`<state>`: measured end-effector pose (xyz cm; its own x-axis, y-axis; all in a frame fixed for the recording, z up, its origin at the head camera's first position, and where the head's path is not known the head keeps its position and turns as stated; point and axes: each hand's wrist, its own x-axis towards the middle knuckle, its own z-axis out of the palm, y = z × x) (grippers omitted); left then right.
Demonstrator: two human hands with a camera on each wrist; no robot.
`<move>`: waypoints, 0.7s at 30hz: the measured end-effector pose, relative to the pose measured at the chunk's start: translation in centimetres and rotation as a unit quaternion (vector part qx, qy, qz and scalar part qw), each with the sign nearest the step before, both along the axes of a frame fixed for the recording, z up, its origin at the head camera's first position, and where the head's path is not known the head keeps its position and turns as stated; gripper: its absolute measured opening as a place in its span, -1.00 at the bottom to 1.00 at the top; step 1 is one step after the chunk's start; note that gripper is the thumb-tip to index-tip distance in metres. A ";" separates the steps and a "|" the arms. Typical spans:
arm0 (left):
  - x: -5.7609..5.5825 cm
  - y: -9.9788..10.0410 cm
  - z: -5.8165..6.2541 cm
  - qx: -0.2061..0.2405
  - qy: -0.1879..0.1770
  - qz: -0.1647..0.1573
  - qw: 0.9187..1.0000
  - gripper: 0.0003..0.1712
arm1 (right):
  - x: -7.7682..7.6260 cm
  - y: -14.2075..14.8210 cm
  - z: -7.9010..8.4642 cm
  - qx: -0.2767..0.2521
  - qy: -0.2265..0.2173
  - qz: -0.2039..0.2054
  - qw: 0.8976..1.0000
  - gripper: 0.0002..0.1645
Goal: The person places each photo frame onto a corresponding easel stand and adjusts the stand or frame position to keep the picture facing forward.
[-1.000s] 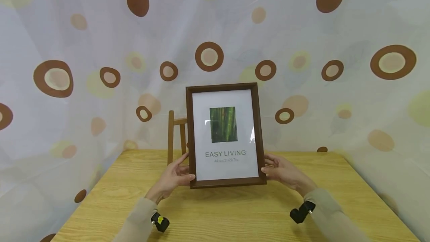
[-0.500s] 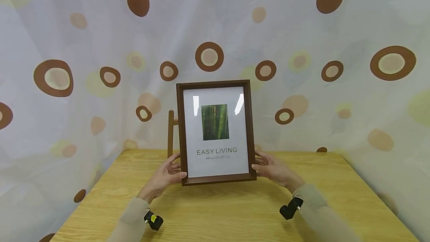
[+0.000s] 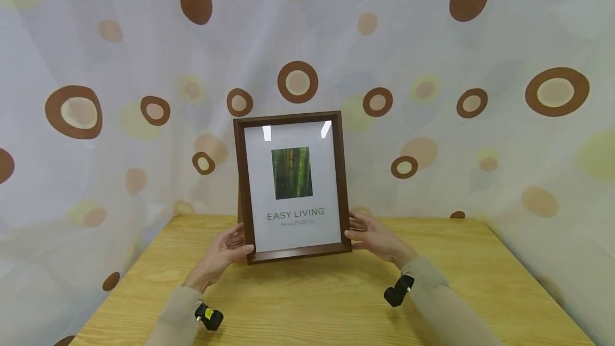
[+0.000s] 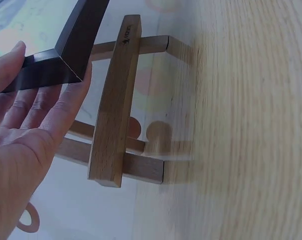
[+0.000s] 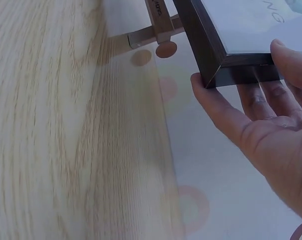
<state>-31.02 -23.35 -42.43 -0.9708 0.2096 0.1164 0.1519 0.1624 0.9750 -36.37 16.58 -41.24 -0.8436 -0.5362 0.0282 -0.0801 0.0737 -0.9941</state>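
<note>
Both hands hold a brown picture frame (image 3: 340, 186) with a white sheet inside, marked EASY LIVING under a green bamboo picture. It is raised off the table and tilted slightly. My left hand (image 3: 218, 255) grips the lower left side, thumb on the front and fingers behind. On the lower right side, my right hand (image 3: 379, 239) grips the same way. Behind the frame stands a small wooden easel (image 4: 113, 110), almost wholly hidden in the head view. In the left wrist view, the frame's bottom corner appears above the easel's ledge, with a gap between them.
The wooden table (image 3: 307, 303) carries the easel near its back edge. A pale curtain (image 3: 423, 36) with brown and yellow round spots hangs behind and at both sides. Each wrist wears a small black camera mount (image 3: 209, 316).
Both hands have moved the picture frame left and slightly up. It now covers the easel, whose left leg showed beside it earlier. The grip of both hands looks the same.
</note>
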 end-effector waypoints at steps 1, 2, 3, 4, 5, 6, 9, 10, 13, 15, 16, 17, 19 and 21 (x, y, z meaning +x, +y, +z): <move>0.1 0.0 -0.1 0.000 0.001 0.002 1.000 -0.08 | -0.2 0.0 -0.1 0.001 0.002 0.001 1.000 -0.05; 0.2 0.1 -0.1 -0.002 0.004 0.004 1.000 -0.08 | -0.4 0.0 -0.2 0.001 0.007 0.003 1.000 -0.05; 0.3 0.1 -0.1 -0.002 0.005 0.007 1.000 -0.08 | -0.6 0.0 -0.3 0.000 0.010 0.005 1.000 -0.05; 0.5 0.2 -0.2 -0.002 0.007 0.009 1.000 -0.08 | -0.7 0.0 -0.4 -0.003 0.014 0.008 1.000 -0.05; 0.6 0.3 -0.2 -0.002 0.007 0.011 1.000 -0.08 | -0.9 0.0 -0.5 -0.007 0.015 0.011 1.000 -0.06; 0.7 0.3 -0.3 -0.004 0.010 0.008 1.000 -0.08 | -1.1 0.1 -0.7 -0.008 0.020 0.017 1.000 -0.07; 0.6 0.1 -0.3 -0.002 0.008 0.001 1.000 -0.08 | -1.4 -0.3 -0.6 -0.014 0.024 0.019 0.999 -0.10; 0.6 0.0 -0.3 -0.002 0.008 0.001 1.000 -0.08 | -1.4 -0.4 -0.6 -0.014 0.026 0.020 0.999 -0.10; 0.5 -0.3 -0.3 0.001 0.006 0.010 1.000 -0.08 | -1.6 -1.0 -0.3 -0.012 0.027 0.022 0.999 -0.10; 0.5 -0.6 -0.4 0.001 0.008 0.017 1.000 -0.07 | -1.8 -1.4 -0.1 -0.008 0.026 0.016 0.999 -0.10; 0.5 -0.7 -0.4 0.000 0.009 0.019 1.000 -0.07 | -1.8 -1.6 -0.1 -0.007 0.025 0.014 1.000 -0.10; 0.4 -0.8 -0.4 -0.002 0.010 0.020 1.000 -0.07 | -1.9 -1.8 0.0 -0.004 0.026 0.011 1.000 -0.11; 0.3 -1.0 -0.4 -0.003 0.010 0.022 1.000 -0.07 | -2.0 -2.2 0.0 -0.001 0.019 0.000 1.000 -0.13; 0.2 -1.2 -0.4 -0.002 0.009 0.026 1.000 -0.08 | -2.2 -2.5 -0.1 0.000 0.020 -0.005 1.000 -0.13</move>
<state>-30.81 -24.53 -42.83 -0.9781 0.1596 0.1335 0.1610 0.1740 0.9715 -38.59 14.04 -41.30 -0.8467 -0.5286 0.0615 -0.1191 0.0755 -0.9900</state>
